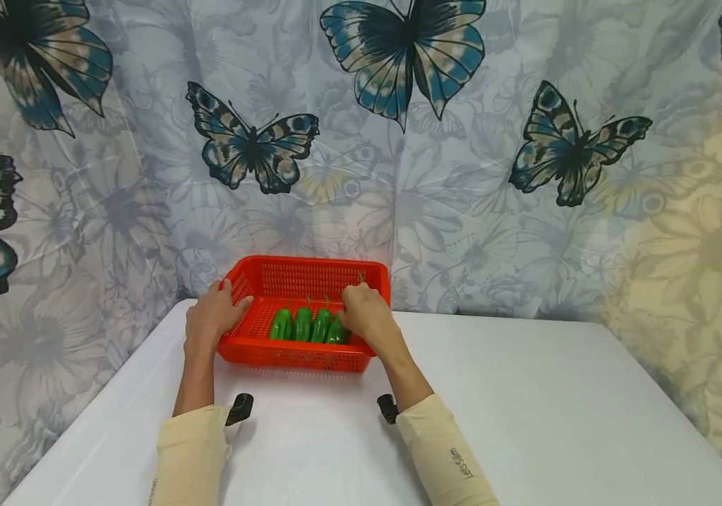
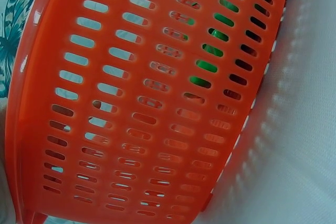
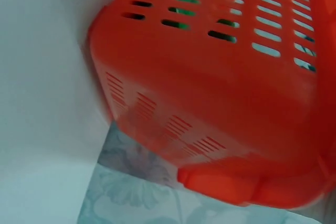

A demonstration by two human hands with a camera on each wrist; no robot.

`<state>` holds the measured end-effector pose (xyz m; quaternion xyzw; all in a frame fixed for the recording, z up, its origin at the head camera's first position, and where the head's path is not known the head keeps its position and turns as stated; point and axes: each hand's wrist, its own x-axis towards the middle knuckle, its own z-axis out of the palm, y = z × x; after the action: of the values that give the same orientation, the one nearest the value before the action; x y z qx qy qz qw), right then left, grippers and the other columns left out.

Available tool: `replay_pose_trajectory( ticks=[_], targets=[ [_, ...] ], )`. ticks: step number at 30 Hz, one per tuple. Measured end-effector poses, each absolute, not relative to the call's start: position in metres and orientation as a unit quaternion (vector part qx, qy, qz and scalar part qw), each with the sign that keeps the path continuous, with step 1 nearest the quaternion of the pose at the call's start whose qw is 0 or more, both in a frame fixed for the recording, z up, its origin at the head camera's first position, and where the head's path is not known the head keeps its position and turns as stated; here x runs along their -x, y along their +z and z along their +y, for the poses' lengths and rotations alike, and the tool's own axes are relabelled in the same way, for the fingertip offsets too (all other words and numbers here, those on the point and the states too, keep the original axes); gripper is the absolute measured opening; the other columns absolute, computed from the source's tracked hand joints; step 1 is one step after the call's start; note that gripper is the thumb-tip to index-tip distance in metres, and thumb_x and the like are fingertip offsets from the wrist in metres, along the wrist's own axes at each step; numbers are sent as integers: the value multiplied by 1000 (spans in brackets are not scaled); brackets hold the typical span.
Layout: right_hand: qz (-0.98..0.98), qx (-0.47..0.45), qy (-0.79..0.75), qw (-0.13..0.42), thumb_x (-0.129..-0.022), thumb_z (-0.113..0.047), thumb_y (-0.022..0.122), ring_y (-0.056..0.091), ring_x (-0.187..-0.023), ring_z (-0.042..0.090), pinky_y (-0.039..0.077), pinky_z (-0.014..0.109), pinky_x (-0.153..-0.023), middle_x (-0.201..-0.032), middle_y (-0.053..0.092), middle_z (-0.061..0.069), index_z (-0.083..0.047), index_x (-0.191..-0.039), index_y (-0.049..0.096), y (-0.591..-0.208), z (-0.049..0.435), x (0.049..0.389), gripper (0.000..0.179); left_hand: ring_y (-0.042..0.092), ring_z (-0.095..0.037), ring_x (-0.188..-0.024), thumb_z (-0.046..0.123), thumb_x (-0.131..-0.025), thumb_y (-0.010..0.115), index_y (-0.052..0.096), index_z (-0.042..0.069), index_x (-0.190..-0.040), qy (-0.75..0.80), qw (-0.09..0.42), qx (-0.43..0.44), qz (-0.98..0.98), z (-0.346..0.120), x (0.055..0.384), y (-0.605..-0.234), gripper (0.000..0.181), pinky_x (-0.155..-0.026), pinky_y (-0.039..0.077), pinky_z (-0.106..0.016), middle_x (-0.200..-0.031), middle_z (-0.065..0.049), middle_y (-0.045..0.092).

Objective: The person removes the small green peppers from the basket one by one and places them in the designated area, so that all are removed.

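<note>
A red plastic basket (image 1: 304, 358) with slotted walls sits on the white table. Inside it, several green chili peppers (image 1: 302, 325) stand side by side near the front wall, stems pointing away from me. My left hand (image 1: 209, 315) grips the basket's left rim, its thumb reaching over the inside. Over the right end of the pepper row, my right hand (image 1: 369, 315) curls its fingers round a green chili pepper, mostly hidden by the hand; a thin stem (image 1: 361, 277) shows past the knuckles. Green shows through the slots of the basket wall (image 2: 131, 77) in the left wrist view.
The white table (image 1: 513, 407) extends to the right of the basket and toward me. Close behind the basket hangs a grey-blue cloth (image 1: 462, 232) printed with butterflies and flowers. A black wrist camera (image 1: 239, 409) sticks out from the left sleeve, another (image 1: 388, 408) from the right.
</note>
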<state>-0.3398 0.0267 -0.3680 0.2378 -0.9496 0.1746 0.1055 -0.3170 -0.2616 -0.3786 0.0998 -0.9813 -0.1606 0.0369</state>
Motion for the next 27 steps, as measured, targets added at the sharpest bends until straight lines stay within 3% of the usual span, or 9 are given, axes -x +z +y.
replay_pose_trajectory(
  ticks=[6,11,15,18,22,27],
  targets=[
    [-927,-244,234,162,-94,-19,78,35,-45,9,28,19,-43,-56,29,-6,-10,-62,50,-361,31,339,43,44,-61,-139,43,-105,50,21,-7,-162,-161,39,-99,-981,-260,316,-378,81,-110,43,-75,-164,-38,25],
    [-917,-238,258,188,-94,-15,76,39,-46,11,30,19,-45,-58,34,-3,-5,-68,56,-353,33,336,35,47,-60,-137,44,-105,49,21,-7,-162,-157,37,-97,-982,-260,316,-378,81,-109,44,-74,-164,-38,26],
    [-910,-240,267,207,-92,-4,72,45,-50,11,39,19,-49,-66,63,5,-3,-79,67,-343,39,331,14,47,-60,-137,44,-106,48,22,-7,-162,-158,38,-98,-982,-260,316,-379,80,-109,44,-74,-163,-37,27],
    [-900,-242,285,225,-90,2,68,42,-48,10,38,19,-47,-74,72,12,1,-89,72,-334,45,327,4,47,-60,-137,44,-106,49,21,-7,-162,-159,37,-97,-982,-261,317,-379,81,-110,43,-74,-163,-38,26],
    [-886,-237,330,223,-92,2,65,37,-43,8,31,18,-42,-63,66,12,3,-96,73,-322,55,322,10,46,-61,-138,44,-106,49,21,-7,-162,-159,34,-99,-982,-261,317,-378,81,-110,43,-74,-164,-38,25],
    [-882,-208,368,209,-95,-2,64,43,-46,11,33,18,-43,-62,63,11,1,-100,74,-309,73,315,12,45,-61,-139,44,-106,48,20,-7,-162,-161,34,-100,-981,-262,318,-379,81,-111,42,-75,-164,-38,25]
  ],
)
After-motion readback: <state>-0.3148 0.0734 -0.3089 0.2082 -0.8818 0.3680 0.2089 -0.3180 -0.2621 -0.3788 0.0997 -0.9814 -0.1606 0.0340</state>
